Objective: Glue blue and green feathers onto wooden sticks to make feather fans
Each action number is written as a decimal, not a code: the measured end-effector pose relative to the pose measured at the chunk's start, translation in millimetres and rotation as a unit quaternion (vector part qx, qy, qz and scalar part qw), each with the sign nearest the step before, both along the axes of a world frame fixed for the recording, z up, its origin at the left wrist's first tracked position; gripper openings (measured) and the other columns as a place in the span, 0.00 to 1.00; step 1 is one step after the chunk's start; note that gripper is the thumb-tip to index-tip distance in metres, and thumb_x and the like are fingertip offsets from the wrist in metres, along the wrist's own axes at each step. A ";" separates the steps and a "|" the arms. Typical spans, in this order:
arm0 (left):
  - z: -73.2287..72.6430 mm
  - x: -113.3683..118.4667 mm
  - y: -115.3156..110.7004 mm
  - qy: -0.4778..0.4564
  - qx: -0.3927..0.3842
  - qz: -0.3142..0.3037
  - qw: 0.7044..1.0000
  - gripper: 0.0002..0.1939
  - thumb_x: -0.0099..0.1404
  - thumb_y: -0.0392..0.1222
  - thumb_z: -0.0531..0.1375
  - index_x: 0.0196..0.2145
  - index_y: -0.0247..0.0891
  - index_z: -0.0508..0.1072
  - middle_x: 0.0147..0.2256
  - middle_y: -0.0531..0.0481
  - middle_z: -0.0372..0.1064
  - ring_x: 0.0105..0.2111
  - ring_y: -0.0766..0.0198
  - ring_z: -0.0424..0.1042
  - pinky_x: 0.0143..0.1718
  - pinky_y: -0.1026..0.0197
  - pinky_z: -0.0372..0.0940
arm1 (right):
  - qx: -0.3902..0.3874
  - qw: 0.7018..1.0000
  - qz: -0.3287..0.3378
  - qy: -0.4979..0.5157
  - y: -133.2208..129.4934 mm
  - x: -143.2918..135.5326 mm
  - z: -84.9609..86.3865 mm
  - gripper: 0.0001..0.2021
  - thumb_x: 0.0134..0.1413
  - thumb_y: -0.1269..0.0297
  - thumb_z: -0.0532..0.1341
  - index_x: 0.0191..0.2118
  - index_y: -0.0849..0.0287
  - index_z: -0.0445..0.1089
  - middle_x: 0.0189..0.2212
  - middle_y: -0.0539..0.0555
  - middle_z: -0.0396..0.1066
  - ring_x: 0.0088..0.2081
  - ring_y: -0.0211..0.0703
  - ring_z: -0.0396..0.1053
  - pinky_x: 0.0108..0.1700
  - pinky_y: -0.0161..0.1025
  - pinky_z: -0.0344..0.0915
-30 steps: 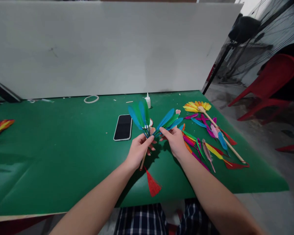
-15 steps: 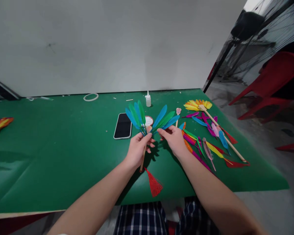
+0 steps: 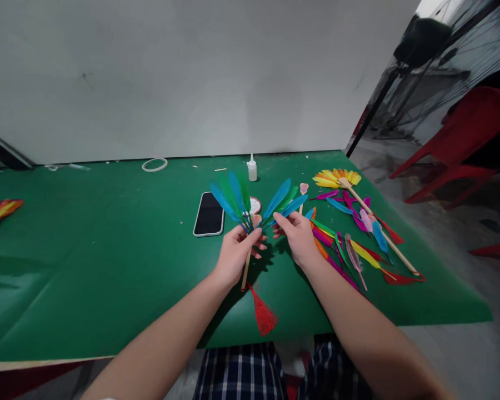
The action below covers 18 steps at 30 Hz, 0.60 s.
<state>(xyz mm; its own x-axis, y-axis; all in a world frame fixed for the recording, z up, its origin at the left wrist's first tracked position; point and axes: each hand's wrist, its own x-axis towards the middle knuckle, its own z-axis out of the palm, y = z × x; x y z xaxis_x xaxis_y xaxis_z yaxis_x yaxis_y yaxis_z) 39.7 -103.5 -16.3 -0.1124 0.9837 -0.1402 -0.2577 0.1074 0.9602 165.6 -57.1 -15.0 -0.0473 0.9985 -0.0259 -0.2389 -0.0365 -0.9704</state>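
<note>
My left hand (image 3: 237, 250) is closed around the upper part of a feather fan (image 3: 246, 269). The fan has a thin wooden handle, and a red tassel (image 3: 265, 315) hangs from its lower end. Blue and green feathers (image 3: 232, 197) spread from the fan's left side. On its right side, more blue and green feathers (image 3: 280, 199) splay outward, and my right hand (image 3: 295, 233) pinches them near their lower parts. Between the two feather groups a pale pink head piece (image 3: 256, 220) shows, partly covered by my left fingers.
Behind the fan lie a phone (image 3: 209, 214), a small round container (image 3: 255, 205) and a white glue bottle (image 3: 252, 169). Loose coloured feathers (image 3: 354, 255) and a yellow feather fan (image 3: 337, 179) cover the right. A white ring (image 3: 154, 165) lies near the wall.
The fan has shifted slightly right in my left hand. My right hand has moved a little right and up along the right-hand feathers, its fingers still pinched on them.
</note>
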 end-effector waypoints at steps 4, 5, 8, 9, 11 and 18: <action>0.7 0.6 -0.6 -0.007 -0.006 -0.007 1.000 0.15 0.52 0.47 0.63 0.34 0.34 0.70 0.27 0.51 0.71 0.23 0.68 0.69 0.18 0.69 0.62 | 0.005 1.000 -0.002 0.005 -1.1 -1.1 2.9 0.12 0.37 0.56 0.65 0.23 0.59 0.67 0.16 0.45 0.64 0.20 0.34 0.63 0.20 0.32 0.62; 0.8 0.7 -0.7 -0.009 -0.006 -0.008 1.000 0.15 0.52 0.47 0.63 0.34 0.34 0.70 0.27 0.50 0.71 0.23 0.68 0.69 0.18 0.70 0.62 | 0.007 1.000 0.002 0.006 -1.5 -1.3 3.3 0.12 0.37 0.56 0.65 0.23 0.59 0.67 0.16 0.45 0.64 0.20 0.34 0.63 0.20 0.32 0.62; 0.9 1.0 -0.8 -0.008 -0.002 -0.012 1.000 0.15 0.52 0.46 0.63 0.34 0.33 0.70 0.26 0.50 0.71 0.22 0.69 0.68 0.17 0.70 0.61 | 0.006 1.000 0.018 0.012 -2.1 -1.8 2.8 0.12 0.37 0.56 0.65 0.25 0.59 0.68 0.19 0.47 0.67 0.22 0.35 0.64 0.21 0.33 0.64; 0.8 1.2 -0.9 -0.004 0.000 -0.014 1.000 0.15 0.52 0.46 0.63 0.34 0.33 0.70 0.26 0.50 0.71 0.22 0.70 0.68 0.17 0.70 0.61 | 0.004 1.000 0.023 0.013 -2.1 -1.9 2.1 0.13 0.37 0.56 0.65 0.26 0.59 0.68 0.20 0.47 0.67 0.23 0.35 0.64 0.22 0.33 0.64; 0.4 1.7 -1.3 0.005 0.005 -0.020 1.000 0.14 0.52 0.45 0.63 0.34 0.33 0.70 0.26 0.50 0.70 0.21 0.71 0.66 0.16 0.71 0.60 | -0.003 0.999 0.027 0.017 -1.8 -2.2 0.9 0.13 0.36 0.56 0.66 0.25 0.59 0.68 0.20 0.47 0.68 0.22 0.35 0.64 0.22 0.33 0.64; 0.2 2.2 -2.9 0.024 -0.002 -0.042 0.999 0.15 0.51 0.43 0.64 0.35 0.33 0.69 0.28 0.50 0.71 0.21 0.72 0.66 0.16 0.72 0.60 | -0.021 0.995 0.043 0.085 2.6 2.5 2.2 0.12 0.35 0.58 0.66 0.28 0.59 0.70 0.24 0.48 0.71 0.24 0.36 0.67 0.28 0.36 0.65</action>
<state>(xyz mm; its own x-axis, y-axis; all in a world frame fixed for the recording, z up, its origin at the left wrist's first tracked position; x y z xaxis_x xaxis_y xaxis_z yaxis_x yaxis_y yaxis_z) 41.9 -106.4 -16.1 -0.0368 0.9893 -0.1410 -0.2011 0.1309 0.9708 168.1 -54.5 -12.8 -0.1393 0.9889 -0.0518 -0.3944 -0.1034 -0.9131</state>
